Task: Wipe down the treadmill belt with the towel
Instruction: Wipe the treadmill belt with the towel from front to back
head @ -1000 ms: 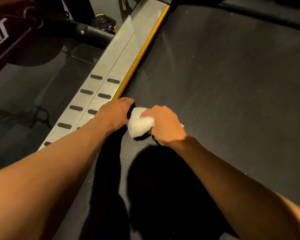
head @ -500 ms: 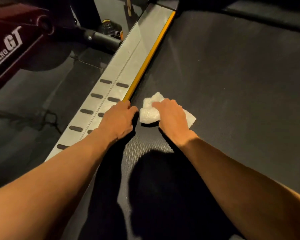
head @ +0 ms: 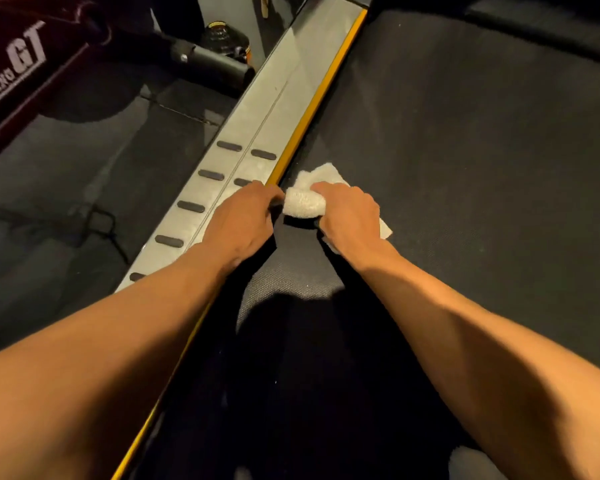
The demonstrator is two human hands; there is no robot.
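Note:
A small white towel (head: 303, 204) lies on the black treadmill belt (head: 465, 168), close to the belt's left edge. My right hand (head: 350, 216) sits on top of it, and its fingers curl round the bunched left part. A flat corner of the towel sticks out to the right of that hand. My left hand (head: 243, 216) rests palm down over the edge of the silver side rail (head: 284, 98) and the yellow strip (head: 326, 84). Its fingertips are right beside the towel; I cannot tell whether they touch it.
A maroon machine with "GT" lettering (head: 25, 57) stands at the far left, with a black tube (head: 215, 64) reaching toward the rail. A dark bottle (head: 226, 36) stands behind it. A cable (head: 108, 223) lies on the dark floor mat left of the rail.
My right hand pushed the towel forward along the belt's left edge and has now gathered it into a tighter bunch. My left hand stayed on the rail edge.

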